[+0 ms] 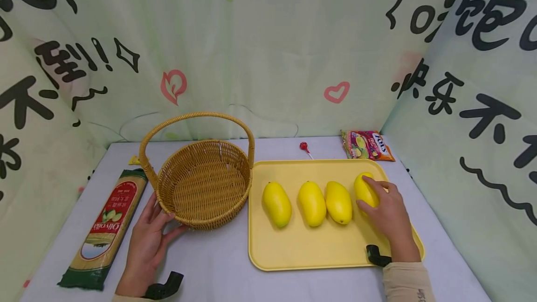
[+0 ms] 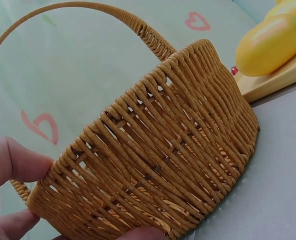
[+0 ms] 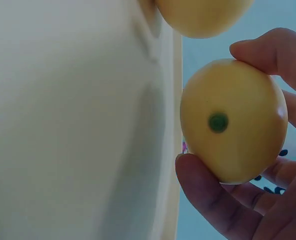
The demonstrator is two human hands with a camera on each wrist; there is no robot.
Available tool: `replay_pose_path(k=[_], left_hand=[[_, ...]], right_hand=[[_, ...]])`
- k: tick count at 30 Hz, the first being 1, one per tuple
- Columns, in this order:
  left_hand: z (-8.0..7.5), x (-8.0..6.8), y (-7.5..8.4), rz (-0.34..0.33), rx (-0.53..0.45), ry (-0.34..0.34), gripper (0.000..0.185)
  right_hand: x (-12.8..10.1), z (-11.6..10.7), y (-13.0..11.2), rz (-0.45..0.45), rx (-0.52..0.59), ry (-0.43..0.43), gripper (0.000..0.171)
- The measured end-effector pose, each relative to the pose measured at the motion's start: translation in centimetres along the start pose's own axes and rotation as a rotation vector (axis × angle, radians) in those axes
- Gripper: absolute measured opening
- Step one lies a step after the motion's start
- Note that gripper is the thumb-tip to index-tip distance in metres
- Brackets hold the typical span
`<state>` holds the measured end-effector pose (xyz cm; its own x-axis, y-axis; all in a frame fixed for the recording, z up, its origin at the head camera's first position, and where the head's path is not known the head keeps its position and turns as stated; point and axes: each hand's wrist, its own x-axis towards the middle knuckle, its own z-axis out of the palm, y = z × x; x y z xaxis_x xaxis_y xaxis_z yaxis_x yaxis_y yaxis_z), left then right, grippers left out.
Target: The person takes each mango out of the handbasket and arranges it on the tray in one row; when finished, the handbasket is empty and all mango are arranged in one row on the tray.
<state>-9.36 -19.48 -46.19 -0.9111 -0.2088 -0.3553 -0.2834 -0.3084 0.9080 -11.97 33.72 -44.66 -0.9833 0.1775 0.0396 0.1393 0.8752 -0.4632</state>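
Observation:
A round wicker basket (image 1: 205, 185) with a tall arched handle tilts toward me on the left half of the table. At its near left side my left hand (image 1: 148, 241) grips it; the left wrist view shows fingers (image 2: 25, 160) at the rim of the woven wall. My right hand (image 1: 388, 209) holds a yellow mango (image 1: 366, 189) at the right end of the yellow tray (image 1: 310, 257). Thumb and fingers pinch its sides, and in the right wrist view the held mango (image 3: 233, 120) shows a green spot on its end. Three more mangoes (image 1: 277, 204) lie on the tray.
A long pasta packet (image 1: 106, 227) lies left of the basket, with a small yellow item (image 1: 134, 160) behind it. Beyond the tray are a red lollipop (image 1: 304, 146) and a purple candy bag (image 1: 367, 145). Printed curtains (image 1: 268, 59) enclose the table's back and sides.

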Motion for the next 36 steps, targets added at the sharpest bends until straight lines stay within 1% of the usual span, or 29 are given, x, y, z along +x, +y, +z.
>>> replay_pose_path(k=[6, 12, 22, 28, 36], left_hand=[[0.03, -0.06, 0.10, -0.008, 0.003, -0.001, 0.085], [0.10, -0.07, 0.18, -0.005, 0.001, -0.002, 0.085], [0.18, -0.10, 0.24, -0.011, 0.000, 0.003, 0.085], [0.17, -0.05, 0.25, -0.012, 0.005, 0.011, 0.085], [0.18, -0.09, 0.34, 0.004, 0.000, 0.003, 0.085]], right_hand=[[-0.02, 0.09, 0.17, 0.007, -0.003, -0.034, 0.072], [-0.04, 0.16, 0.38, 0.007, -0.001, -0.046, 0.073], [0.07, 0.09, 0.73, -0.024, -0.019, -0.088, 0.072], [0.03, -0.03, 0.73, -0.038, -0.020, -0.094, 0.072], [0.19, 0.20, 0.84, -0.041, -0.012, -0.095, 0.073]])
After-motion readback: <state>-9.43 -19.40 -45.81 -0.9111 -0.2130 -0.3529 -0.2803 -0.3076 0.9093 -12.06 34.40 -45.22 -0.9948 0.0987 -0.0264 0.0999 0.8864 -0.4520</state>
